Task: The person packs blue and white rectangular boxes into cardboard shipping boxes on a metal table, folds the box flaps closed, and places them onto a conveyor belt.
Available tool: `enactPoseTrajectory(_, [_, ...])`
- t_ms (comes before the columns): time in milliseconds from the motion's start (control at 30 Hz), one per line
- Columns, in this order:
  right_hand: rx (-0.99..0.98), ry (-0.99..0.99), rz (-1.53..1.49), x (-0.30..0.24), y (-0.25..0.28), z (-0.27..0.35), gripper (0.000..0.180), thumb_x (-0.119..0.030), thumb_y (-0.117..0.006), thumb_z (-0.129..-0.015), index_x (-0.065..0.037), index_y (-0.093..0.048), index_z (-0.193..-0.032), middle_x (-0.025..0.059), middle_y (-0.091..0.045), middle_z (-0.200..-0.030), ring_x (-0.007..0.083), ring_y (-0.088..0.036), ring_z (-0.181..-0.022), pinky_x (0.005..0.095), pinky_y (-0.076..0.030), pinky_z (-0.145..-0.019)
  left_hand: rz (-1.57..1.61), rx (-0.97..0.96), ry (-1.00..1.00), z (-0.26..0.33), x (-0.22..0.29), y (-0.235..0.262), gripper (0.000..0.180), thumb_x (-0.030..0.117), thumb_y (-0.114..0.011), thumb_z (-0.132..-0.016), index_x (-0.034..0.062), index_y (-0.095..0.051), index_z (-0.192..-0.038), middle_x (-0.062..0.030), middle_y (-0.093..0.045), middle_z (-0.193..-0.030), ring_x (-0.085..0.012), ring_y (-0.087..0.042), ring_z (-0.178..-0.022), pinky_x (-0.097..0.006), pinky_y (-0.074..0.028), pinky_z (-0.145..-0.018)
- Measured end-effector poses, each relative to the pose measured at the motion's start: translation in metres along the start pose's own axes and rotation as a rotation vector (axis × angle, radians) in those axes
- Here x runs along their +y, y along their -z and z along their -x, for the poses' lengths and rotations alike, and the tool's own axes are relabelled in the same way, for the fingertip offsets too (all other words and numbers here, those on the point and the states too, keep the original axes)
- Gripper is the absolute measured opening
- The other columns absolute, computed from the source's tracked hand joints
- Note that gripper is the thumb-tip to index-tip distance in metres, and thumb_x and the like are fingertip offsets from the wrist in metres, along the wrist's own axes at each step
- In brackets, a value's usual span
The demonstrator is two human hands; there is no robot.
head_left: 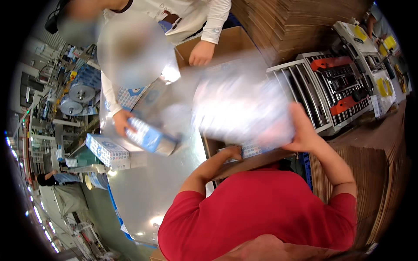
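Right hand (305, 130): its grip is closed on a blurred clear plastic bag (237, 108). Left hand (233, 153): rests on patterned boxes (251, 150) in a carton (257, 160); its grip cannot be told.

Blue-and-white patterned boxes (107, 150), brown cardboard stacks (300, 21), red shirt (261, 209).

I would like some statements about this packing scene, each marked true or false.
1. The right hand holds a blurred clear plastic bundle. True.
2. The left hand rests on the metal roller rack. False: it is at the edge of a cardboard box, beside patterned cartons.
3. A co-worker's hand grips a blue and white carton. True.
4. The wearer's sleeves are white. False: they are red; the co-worker's sleeve is white.
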State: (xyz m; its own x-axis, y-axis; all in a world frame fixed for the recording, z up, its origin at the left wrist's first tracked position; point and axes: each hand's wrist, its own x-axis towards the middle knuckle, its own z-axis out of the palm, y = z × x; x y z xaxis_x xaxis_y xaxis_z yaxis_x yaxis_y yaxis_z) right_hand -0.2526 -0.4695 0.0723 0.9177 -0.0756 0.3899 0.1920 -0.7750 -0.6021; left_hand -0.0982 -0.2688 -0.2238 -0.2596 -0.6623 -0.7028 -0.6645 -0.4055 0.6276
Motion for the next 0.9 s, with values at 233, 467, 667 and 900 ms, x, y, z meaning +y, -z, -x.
enactPoseTrajectory(233, [-0.822, 0.001, 0.623, 0.108, -0.161, -0.034, 0.100, -0.013, -0.074, -0.061, -0.029, -0.020, -0.143, 0.0240, -0.040, -0.126, 0.0385, -0.040, -0.116, 0.0545, -0.033, -0.091, 0.131, 0.134, -0.056, 0.014, 0.023, 0.003, 0.077, 0.049, -0.059, -0.075, -0.0026, -0.041, -0.130, -0.0261, -0.047, -0.127, -0.0359, -0.046, -0.118, -0.040, -0.039, -0.095])
enactPoseTrajectory(467, [-1.418, -0.367, 0.708, 0.167, -0.276, 0.025, 0.112, -0.031, -0.079, -0.060, -0.025, -0.006, -0.145, 0.0292, -0.018, -0.142, 0.0421, -0.030, -0.128, 0.0451, -0.033, -0.101, 0.377, 1.201, 0.114, 0.236, 0.027, 0.011, 0.043, 0.017, -0.057, -0.082, 0.0040, -0.051, -0.122, -0.0172, -0.054, -0.119, -0.0310, -0.049, -0.114, -0.038, -0.039, -0.095])
enactPoseTrajectory(667, [-1.388, -0.207, 0.386, 0.189, -0.280, 0.001, 0.077, -0.042, -0.067, -0.071, -0.013, -0.036, -0.135, 0.0273, -0.043, -0.128, 0.0393, -0.046, -0.115, 0.0425, -0.040, -0.095, -0.165, 1.821, 1.173, 0.434, -0.183, -0.020, 0.053, 0.026, -0.066, -0.074, -0.0042, -0.052, -0.116, -0.0246, -0.049, -0.119, -0.0389, -0.044, -0.113, -0.046, -0.035, -0.096])
enactPoseTrajectory(900, [-1.168, -0.154, 0.135, 0.107, -0.236, -0.015, 0.055, -0.033, -0.059, -0.076, -0.007, -0.047, -0.124, 0.0215, -0.057, -0.109, 0.0374, -0.055, -0.100, 0.0453, -0.045, -0.083, 0.301, 1.579, 1.827, 0.509, -0.279, -0.018, 0.079, 0.056, -0.056, -0.076, 0.0163, -0.029, -0.139, -0.0189, -0.035, -0.133, -0.0375, -0.041, -0.118, -0.056, -0.036, -0.090])
